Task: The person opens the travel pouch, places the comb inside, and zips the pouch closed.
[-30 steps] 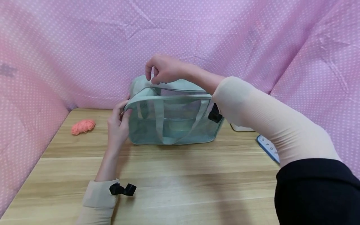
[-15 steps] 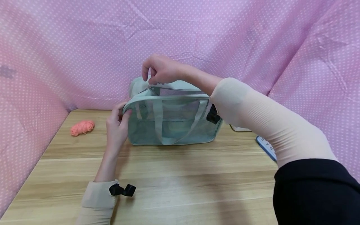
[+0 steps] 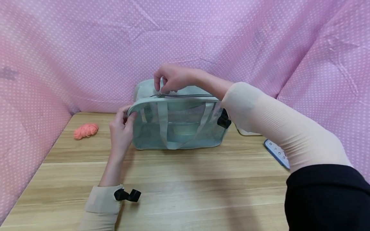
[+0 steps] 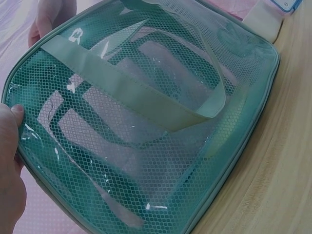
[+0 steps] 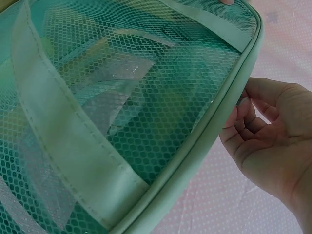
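A pale green see-through bag with mesh sides and strap handles stands upright on the wooden table. My left hand grips its upper left corner, thumb on the front face; the left wrist view shows that thumb at the piping. Over the top edge, my right hand pinches the zipper pull, fingers pointing down. The right wrist view catches the curled right fingers just behind the piped edge, where the bag partly hides them. The zipper line runs rightward until the forearm covers it.
A coral yarn skein lies at the table's left. To the right, a blue-edged board with numbers is partly covered by the right arm. A white-edged item sits behind it. Pink dotted cloth hangs around the table.
The right hand shifts slightly left, then right and downward with the zipper pull. The raised zipper edge lowers, and the gap along the bag's top looks narrower. The left hand keeps its grip.
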{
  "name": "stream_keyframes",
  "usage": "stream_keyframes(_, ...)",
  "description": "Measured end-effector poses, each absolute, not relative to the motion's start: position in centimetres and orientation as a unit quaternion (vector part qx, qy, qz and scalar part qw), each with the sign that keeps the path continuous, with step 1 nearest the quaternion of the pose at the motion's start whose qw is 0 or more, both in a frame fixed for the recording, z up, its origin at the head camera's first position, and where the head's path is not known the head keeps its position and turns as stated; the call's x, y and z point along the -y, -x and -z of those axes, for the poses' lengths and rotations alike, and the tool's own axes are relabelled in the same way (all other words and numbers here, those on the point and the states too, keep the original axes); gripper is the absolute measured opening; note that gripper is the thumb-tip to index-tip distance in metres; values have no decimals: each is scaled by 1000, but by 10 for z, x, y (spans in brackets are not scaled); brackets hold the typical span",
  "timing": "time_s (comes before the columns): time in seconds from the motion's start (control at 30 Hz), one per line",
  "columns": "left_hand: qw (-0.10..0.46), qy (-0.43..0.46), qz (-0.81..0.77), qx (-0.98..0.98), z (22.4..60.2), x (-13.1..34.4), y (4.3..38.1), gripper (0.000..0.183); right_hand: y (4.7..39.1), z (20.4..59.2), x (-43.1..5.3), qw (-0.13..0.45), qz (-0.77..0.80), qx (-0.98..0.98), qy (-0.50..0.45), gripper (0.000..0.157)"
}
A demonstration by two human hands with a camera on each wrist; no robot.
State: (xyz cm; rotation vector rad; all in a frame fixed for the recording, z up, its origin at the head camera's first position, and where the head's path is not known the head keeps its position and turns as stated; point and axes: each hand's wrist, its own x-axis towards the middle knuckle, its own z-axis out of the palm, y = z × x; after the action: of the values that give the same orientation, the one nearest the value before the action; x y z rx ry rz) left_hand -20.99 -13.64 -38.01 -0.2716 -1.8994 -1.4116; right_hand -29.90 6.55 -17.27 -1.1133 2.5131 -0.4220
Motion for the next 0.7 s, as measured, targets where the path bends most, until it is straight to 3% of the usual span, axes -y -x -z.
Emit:
stream_keyframes(0.3,370,111,546,743,381,138,212,23,303,177,-65,186,163,-893,376,14)
stream_keyframes(0.7,388,169,565,709,370,136,216,34,303,175,-60,106,197,-893,391,12)
